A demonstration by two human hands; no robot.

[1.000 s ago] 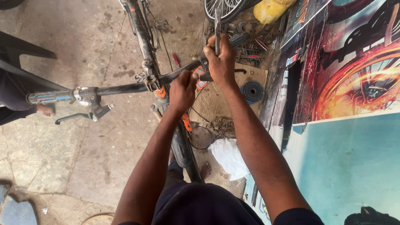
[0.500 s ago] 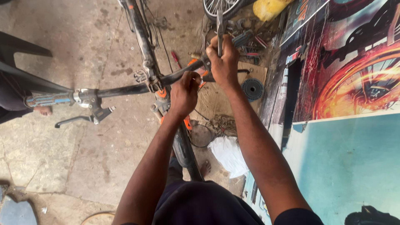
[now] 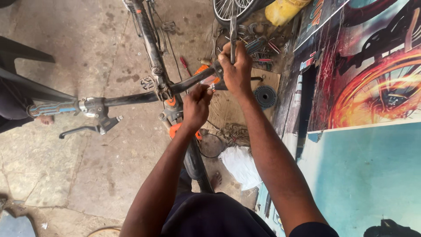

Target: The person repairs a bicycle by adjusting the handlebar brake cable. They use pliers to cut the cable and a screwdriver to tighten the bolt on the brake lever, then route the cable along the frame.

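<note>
On stained concrete floor (image 3: 87,175), right hand (image 3: 237,70) grasping handlebar (image 3: 131,98), left hand (image 3: 196,107) clenched beside it.

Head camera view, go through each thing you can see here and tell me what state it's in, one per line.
Left hand: closed on the handlebar.
Right hand: gripping a metal tool upright at the bar's right end.
Metal tool: held vertical.
Handlebar: mounted, running crosswise.
Brake lever: on the bar, not squeezed.
Front tyre: upright between the person's legs.
White cloth: crumpled on the ground.
</note>
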